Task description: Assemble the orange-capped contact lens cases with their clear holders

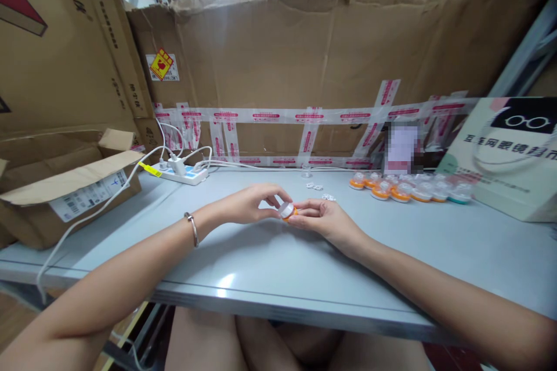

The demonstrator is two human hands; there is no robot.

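Between my hands, just above the table [261, 261], is a small round orange piece with a white top [286, 210]. My left hand [255, 203] has its thumb and fingertips closed on the left side of it. On the right side, my right hand [326, 219] pinches the orange rim between thumb and fingers. Small white parts [328, 197] lie just behind my right hand, with more white bits [314, 186] farther back. A small clear piece [307, 171] stands near the back edge.
Several clear-domed pieces with orange or green bases [400, 190] sit at the back right, beside a paper bag [505, 162]. An open cardboard box [78, 185] and a power strip [187, 173] with white cables are at left. Taped cardboard [270, 69] stands behind.
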